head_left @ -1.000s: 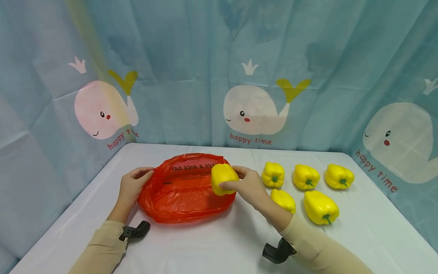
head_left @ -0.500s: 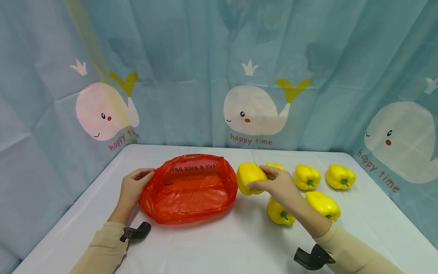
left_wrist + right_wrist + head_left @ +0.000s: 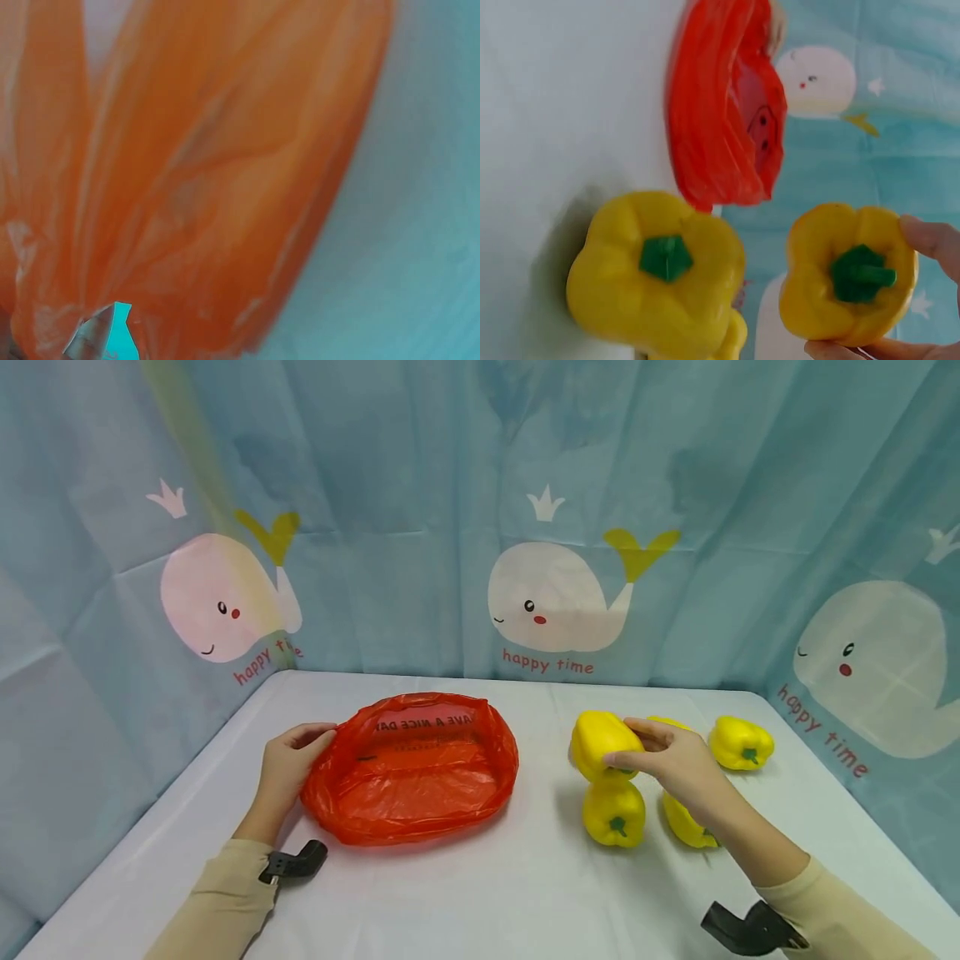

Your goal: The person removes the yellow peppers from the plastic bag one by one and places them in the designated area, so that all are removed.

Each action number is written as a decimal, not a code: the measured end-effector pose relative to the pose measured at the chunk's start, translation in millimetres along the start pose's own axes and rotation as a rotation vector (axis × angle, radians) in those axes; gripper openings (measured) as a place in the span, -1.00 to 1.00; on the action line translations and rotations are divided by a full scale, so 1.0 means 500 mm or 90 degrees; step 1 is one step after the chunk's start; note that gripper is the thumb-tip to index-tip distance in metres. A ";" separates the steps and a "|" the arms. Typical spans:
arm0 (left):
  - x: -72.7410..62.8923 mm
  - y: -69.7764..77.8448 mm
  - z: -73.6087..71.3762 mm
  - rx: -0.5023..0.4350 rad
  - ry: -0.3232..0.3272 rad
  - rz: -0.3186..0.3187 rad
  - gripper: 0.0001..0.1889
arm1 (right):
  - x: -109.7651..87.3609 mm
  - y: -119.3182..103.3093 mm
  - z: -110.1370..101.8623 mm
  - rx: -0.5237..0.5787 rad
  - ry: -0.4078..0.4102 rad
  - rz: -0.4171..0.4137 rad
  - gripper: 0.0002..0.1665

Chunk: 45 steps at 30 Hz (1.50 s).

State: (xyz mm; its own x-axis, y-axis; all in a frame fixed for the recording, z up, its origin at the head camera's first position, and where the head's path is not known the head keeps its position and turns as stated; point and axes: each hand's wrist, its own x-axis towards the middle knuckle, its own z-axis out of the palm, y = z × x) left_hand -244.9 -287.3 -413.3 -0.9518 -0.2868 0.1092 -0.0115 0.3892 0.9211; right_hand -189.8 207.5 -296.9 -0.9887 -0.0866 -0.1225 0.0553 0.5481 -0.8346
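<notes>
My left hand (image 3: 291,768) pinches the left rim of a red plastic bag (image 3: 412,810), which stands with its wide mouth open and dark printing on its inner back wall. The bag's thin folds (image 3: 210,165) fill much of the left wrist view. My right hand (image 3: 686,768) grips a yellow bell pepper (image 3: 600,742) between thumb and fingers, to the right of the bag. In the right wrist view, the held bell pepper (image 3: 806,277) shows its green stem. Just in front of it in the head view, another yellow bell pepper (image 3: 615,814) sits on the table.
Further right lie more yellow bell peppers: one at the back right (image 3: 741,743), and one in front (image 3: 681,821) partly behind my right wrist. Another behind my right hand is mostly hidden. A white cloth covers the table (image 3: 450,902); a blue whale-print curtain (image 3: 420,610) hangs behind it.
My right hand has carried the bell pepper from over the bag's right side rightward to the other bell peppers. My left hand and the bag have stayed in place.
</notes>
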 end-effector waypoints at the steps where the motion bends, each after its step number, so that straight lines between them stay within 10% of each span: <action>1: 0.000 0.000 0.000 0.000 0.000 -0.001 -0.44 | -0.001 0.003 -0.007 -0.005 -0.003 -0.001 0.05; 45: -0.003 0.000 0.000 -0.001 0.005 0.003 -0.43 | -0.030 0.192 -0.255 -0.104 0.079 0.053 0.06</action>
State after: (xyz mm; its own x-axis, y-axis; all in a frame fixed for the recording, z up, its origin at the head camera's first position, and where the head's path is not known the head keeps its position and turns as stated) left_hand -243.5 -286.8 -413.7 -0.9491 -0.2925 0.1167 -0.0066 0.3892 0.9211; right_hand -187.2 367.6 -306.8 -0.9918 0.0620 -0.1114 0.1238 0.6774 -0.7251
